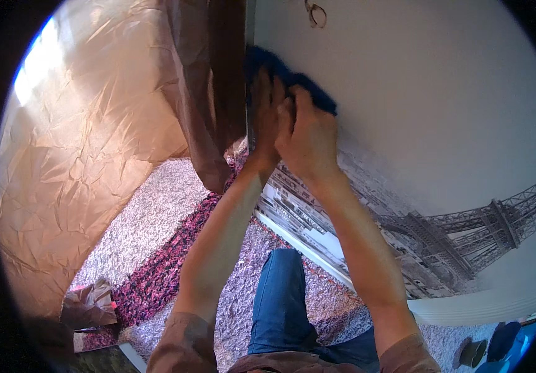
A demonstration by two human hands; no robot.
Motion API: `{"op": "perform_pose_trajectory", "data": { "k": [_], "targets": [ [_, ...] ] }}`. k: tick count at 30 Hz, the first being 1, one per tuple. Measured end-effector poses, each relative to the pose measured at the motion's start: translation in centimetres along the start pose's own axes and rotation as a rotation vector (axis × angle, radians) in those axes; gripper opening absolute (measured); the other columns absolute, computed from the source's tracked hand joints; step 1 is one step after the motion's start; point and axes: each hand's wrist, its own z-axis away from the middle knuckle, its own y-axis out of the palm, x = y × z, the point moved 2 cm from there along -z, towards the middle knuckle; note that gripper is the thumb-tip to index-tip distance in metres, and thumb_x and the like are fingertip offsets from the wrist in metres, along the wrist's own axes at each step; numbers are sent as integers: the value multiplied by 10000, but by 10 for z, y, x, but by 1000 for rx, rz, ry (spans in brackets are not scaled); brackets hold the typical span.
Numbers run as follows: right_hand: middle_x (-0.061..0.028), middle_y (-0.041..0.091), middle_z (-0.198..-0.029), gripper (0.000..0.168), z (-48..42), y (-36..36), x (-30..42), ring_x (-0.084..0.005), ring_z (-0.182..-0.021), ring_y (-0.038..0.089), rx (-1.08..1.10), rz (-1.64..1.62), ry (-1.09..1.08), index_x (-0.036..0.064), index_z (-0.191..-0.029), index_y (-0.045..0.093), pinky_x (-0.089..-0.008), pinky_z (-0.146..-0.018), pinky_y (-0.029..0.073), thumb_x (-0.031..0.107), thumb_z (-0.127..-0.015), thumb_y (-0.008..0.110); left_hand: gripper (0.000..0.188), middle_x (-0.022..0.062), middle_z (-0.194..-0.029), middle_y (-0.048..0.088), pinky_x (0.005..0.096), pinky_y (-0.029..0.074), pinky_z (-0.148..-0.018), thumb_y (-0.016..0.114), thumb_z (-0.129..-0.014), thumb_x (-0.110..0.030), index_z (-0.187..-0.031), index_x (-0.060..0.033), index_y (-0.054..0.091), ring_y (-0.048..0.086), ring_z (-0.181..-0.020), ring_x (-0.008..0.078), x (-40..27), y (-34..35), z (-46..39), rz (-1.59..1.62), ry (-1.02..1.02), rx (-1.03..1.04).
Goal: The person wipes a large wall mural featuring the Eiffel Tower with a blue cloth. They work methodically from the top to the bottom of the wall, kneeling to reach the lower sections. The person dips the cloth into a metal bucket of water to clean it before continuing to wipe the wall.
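Both hands are raised together against a pale wall-like panel (412, 93) printed with a city view and the Eiffel Tower (463, 233). My left hand (266, 116) lies flat with its fingers stretched up over a dark blue cloth (314, 91), close to the panel's left edge. My right hand (310, 133) is beside it, touching it, with bent fingers on the lower part of the cloth. The cloth spreads above and to the right of the fingers. How firmly either hand grips it is partly hidden.
Crumpled brown paper (95, 126) hangs at the left, with a darker fold beside the panel edge. A shaggy pink and purple rug (156, 275) covers the floor. White ribbed moulding (477, 310) runs below the print. Blue items and a roll of tape (473, 352) lie lower right.
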Motion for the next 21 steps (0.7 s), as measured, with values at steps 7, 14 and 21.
{"op": "perform_pose_trajectory", "data": {
  "k": [7,14,21],
  "targets": [
    [-282,661,-815,300,65,36,-33,-447,-713,663,80,-21,30,-21,-1175,554,-495,-632,538,151,-930,538,530,284,-1538,204,471,179,-1192,341,-980,-265,-1430,14,336,210,-1429,437,22,18,77,31,-125,40],
    [-285,651,-1035,433,140,74,-65,-401,-850,682,209,30,41,-28,-1273,496,-434,-686,570,180,-901,569,507,281,-1563,148,481,176,-1185,323,-1011,-260,-1434,18,334,156,-1446,441,83,63,187,74,-205,34],
    [-234,672,-1005,412,218,83,-110,-377,-765,686,371,138,135,28,-1267,519,-444,-655,565,221,-906,569,581,284,-1504,246,513,186,-1187,457,-918,-192,-1444,9,315,107,-1433,514,74,103,298,-157,-176,437]
  ]
}}
